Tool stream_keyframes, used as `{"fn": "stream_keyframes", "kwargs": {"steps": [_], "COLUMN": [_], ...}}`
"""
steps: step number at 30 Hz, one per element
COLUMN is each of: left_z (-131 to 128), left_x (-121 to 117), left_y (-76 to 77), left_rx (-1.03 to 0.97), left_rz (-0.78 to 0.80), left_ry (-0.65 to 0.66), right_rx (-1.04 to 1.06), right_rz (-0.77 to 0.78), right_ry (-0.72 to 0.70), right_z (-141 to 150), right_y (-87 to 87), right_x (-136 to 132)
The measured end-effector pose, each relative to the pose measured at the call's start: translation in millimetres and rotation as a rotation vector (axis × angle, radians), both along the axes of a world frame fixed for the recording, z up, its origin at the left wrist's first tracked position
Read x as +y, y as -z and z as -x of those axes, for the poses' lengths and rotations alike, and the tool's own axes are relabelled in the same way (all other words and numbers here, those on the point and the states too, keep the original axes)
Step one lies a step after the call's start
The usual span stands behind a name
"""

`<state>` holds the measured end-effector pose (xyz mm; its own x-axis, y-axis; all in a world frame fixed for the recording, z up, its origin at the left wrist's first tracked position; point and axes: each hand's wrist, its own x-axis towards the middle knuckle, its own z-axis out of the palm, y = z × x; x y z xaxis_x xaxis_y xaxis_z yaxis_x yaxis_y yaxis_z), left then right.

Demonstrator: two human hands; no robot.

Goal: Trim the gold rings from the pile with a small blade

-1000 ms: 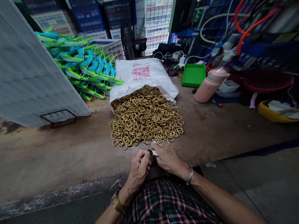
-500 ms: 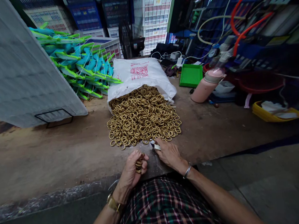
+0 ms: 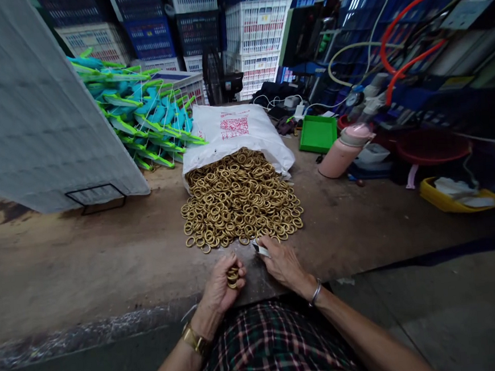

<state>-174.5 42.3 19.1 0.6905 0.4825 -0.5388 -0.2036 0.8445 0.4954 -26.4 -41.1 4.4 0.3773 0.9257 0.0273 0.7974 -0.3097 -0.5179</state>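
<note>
A heap of brass rings [image 3: 240, 200] spills from a white sack [image 3: 237, 132] onto the worn brown bench [image 3: 86, 261]. My left hand [image 3: 221, 285] is closed round a small stack of brass rings [image 3: 233, 276] near the bench's front edge. My right hand [image 3: 281, 260] lies at the near edge of the heap, pinching a small white and dark tool [image 3: 260, 249] whose tip touches the rings. A gold watch sits on my left wrist and a silver bangle on my right.
A grey ribbed panel [image 3: 31, 111] leans at the left. Green and blue plastic pieces [image 3: 148, 119] are piled behind it. A pink bottle [image 3: 343, 149], a green tray [image 3: 318, 134], a yellow tray [image 3: 458, 197] and stacked crates [image 3: 256, 30] stand at the right and back.
My hands have parted: the left drew back with its stack of rings, the right reached forward to the edge of the heap with the tool.
</note>
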Motion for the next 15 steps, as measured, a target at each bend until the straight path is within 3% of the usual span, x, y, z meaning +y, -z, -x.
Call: {"fn": "stream_keyframes", "kwargs": {"steps": [4, 8, 15], "left_z": [-5, -7, -6], "left_x": [-4, -8, -8], "left_y": [-0.8, 1.1, 1.2], "left_rx": [0.134, 0.197, 0.36], "left_rz": [-0.266, -0.437, -0.769], "left_ry": [0.073, 0.149, 0.073], "right_rx": [0.16, 0.25, 0.504], "right_rz": [-0.133, -0.207, -0.164], "right_ry": [-0.032, -0.083, 0.027], "right_z": [5, 16, 23], "right_y": [-5.9, -19.8, -26.1], "right_x": [7, 14, 18]}}
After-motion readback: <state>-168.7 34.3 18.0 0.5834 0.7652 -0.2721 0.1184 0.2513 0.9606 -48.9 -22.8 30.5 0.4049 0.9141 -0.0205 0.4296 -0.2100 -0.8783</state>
